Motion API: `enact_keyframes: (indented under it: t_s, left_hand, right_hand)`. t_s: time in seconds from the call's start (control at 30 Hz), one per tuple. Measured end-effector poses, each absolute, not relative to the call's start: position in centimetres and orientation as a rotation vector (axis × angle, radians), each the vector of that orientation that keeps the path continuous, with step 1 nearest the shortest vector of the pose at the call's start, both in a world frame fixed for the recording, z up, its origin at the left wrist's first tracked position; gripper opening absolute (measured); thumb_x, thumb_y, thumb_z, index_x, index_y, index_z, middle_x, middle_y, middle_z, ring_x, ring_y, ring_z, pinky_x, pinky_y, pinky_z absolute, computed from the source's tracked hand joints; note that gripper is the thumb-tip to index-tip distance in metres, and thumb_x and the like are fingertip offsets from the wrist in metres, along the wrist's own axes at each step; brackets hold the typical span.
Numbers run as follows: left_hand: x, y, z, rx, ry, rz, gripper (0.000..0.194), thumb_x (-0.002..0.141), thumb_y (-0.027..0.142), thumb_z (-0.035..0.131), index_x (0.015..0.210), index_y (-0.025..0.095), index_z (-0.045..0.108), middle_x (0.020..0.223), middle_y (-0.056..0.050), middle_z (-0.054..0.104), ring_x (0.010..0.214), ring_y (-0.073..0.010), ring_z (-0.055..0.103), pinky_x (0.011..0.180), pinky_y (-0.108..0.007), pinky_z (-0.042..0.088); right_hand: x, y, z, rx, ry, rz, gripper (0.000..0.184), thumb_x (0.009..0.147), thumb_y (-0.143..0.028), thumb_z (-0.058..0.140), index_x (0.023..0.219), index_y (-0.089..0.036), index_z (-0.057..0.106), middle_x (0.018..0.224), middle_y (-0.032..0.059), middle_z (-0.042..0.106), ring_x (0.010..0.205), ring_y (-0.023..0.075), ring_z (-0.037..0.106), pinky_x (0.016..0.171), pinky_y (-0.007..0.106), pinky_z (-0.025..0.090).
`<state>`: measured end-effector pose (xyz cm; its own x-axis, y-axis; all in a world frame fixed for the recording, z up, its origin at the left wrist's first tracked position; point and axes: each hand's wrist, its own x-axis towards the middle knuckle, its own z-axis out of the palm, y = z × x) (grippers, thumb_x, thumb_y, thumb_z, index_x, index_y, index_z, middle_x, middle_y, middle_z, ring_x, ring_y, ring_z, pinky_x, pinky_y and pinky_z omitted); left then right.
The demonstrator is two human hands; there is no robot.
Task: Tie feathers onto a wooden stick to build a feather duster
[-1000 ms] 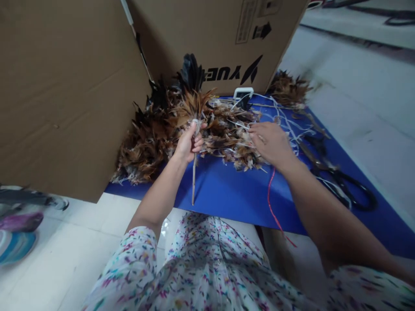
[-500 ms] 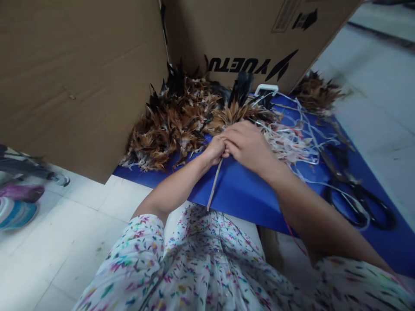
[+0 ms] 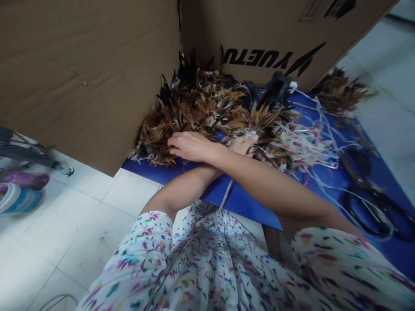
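At the far left of the scene, a blue and white tub (image 3: 24, 202) and a purple bag (image 3: 30, 179) sit on the tiled floor (image 3: 84, 207). Next comes a tall cardboard panel (image 3: 87, 82), standing along the left side of the desk (image 3: 249, 201). Against it lies a heaped pile of brown and black feathers (image 3: 191, 106), stretching toward the middle of the desk.

The right hand (image 3: 191, 147) is at the near left edge of this pile, its forearm crossing over the left one. Its fingers are bent among or just above the feathers; whether they have closed on any, I cannot tell.

Right of it is the feather duster (image 3: 259, 114), over the middle of the desk. Its long axis runs from near to far, leaning a little right: the bare stick (image 3: 226, 194) points near and slightly left, its end at the near desk edge, while the feather head fans out far and slightly right, black tips farthest. The left hand (image 3: 243, 144) is clamped around it just below the feathers.

Behind stands a cardboard box (image 3: 266, 28) with upside-down lettering. Farther right are tangled white strips (image 3: 306, 144), another feather bunch (image 3: 340, 90) at the far corner, and black-handled scissors (image 3: 359, 183) nearer.
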<state>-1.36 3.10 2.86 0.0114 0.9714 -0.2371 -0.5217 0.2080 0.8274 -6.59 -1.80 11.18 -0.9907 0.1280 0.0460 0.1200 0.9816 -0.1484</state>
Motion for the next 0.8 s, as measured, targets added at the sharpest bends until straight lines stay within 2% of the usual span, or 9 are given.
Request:
enact_keyframes:
  t_s: [0.1, 0.17, 0.23, 0.3, 0.37, 0.47, 0.6, 0.8]
  left_hand:
    - [-1.6, 2.5, 4.0, 0.725, 0.989, 1.2, 0.029, 0.094, 0.036, 0.05, 0.072, 0.02, 0.043, 0.052, 0.006, 0.036, 0.039, -0.0046, 0.031, 0.041, -0.018, 0.02]
    - [-1.7, 2.2, 4.5, 0.745, 0.998, 1.225, 0.027, 0.096, 0.034, 0.046, 0.074, 0.021, 0.04, 0.051, 0.007, 0.035, 0.038, -0.0039, 0.03, 0.04, -0.017, 0.018]
    - [-1.7, 2.0, 4.6, 0.763, 0.979, 1.289, 0.024, 0.095, 0.033, 0.048, 0.077, 0.02, 0.04, 0.052, 0.008, 0.039, 0.038, -0.0038, 0.031, 0.038, -0.017, 0.017]
    - [-1.8, 2.0, 4.4, 0.785, 0.963, 1.324, 0.023, 0.093, 0.034, 0.051, 0.079, 0.02, 0.041, 0.056, 0.006, 0.047, 0.038, -0.0031, 0.033, 0.038, -0.016, 0.017]
    - [-1.9, 2.1, 4.2, 0.789, 0.981, 1.332, 0.022, 0.091, 0.036, 0.054, 0.082, 0.019, 0.043, 0.058, 0.005, 0.051, 0.038, -0.0025, 0.033, 0.038, -0.015, 0.017]
    - [-2.0, 2.3, 3.9, 0.788, 1.02, 1.325, 0.02, 0.092, 0.033, 0.052, 0.082, 0.019, 0.042, 0.057, 0.005, 0.052, 0.037, -0.0018, 0.031, 0.038, -0.015, 0.015]
    - [-1.8, 2.3, 4.0, 0.779, 1.062, 1.304, 0.015, 0.095, 0.029, 0.045, 0.084, 0.02, 0.039, 0.056, 0.006, 0.051, 0.036, -0.0021, 0.03, 0.038, -0.016, 0.014]
    - [-1.5, 2.3, 4.6, 0.733, 1.142, 1.33, 0.009, 0.096, 0.025, 0.044, 0.091, 0.021, 0.038, 0.075, 0.002, 0.059, 0.038, -0.0019, 0.038, 0.041, -0.018, 0.016]
  right_hand:
    - [-8.6, -3.1, 9.9, -0.177, -3.059, 0.181, 0.044, 0.09, -0.045, 0.057, 0.122, -0.015, 0.061, 0.116, 0.0149, 0.065, 0.096, 0.0272, 0.062, 0.073, 0.034, 0.046]
    - [-9.4, -3.8, 8.9, -0.132, -3.064, 0.109, 0.05, 0.087, -0.046, 0.061, 0.126, -0.015, 0.059, 0.118, 0.016, 0.065, 0.102, 0.0303, 0.061, 0.077, 0.037, 0.049]
    - [-9.9, -4.2, 8.0, -0.081, -3.06, 0.041, 0.045, 0.086, -0.036, 0.064, 0.125, -0.015, 0.059, 0.117, 0.015, 0.065, 0.104, 0.03, 0.062, 0.08, 0.038, 0.051]
    - [-10.1, -4.4, 7.4, -0.059, -3.083, 0.029, 0.03, 0.092, -0.021, 0.052, 0.119, -0.015, 0.063, 0.114, 0.0141, 0.068, 0.103, 0.0287, 0.065, 0.078, 0.038, 0.052]
    - [-10.1, -4.4, 7.1, -0.062, -3.122, 0.065, 0.032, 0.094, -0.011, 0.041, 0.112, -0.014, 0.068, 0.109, 0.0139, 0.071, 0.1, 0.0268, 0.068, 0.075, 0.037, 0.052]
    - [-10.0, -4.1, 7.1, -0.078, -3.157, 0.13, 0.032, 0.094, -0.01, 0.041, 0.103, -0.014, 0.071, 0.104, 0.0138, 0.073, 0.096, 0.0242, 0.069, 0.071, 0.033, 0.052]
    - [-9.4, -3.4, 7.6, -0.106, -3.108, 0.138, 0.031, 0.093, -0.01, 0.043, 0.102, -0.015, 0.072, 0.103, 0.0114, 0.073, 0.095, 0.0221, 0.069, 0.068, 0.03, 0.049]
    - [-7.2, -2.2, 8.8, -0.241, -2.943, 0.238, 0.031, 0.094, -0.013, 0.042, 0.108, -0.021, 0.068, 0.11, 0.0055, 0.067, 0.091, 0.0196, 0.064, 0.065, 0.028, 0.043]
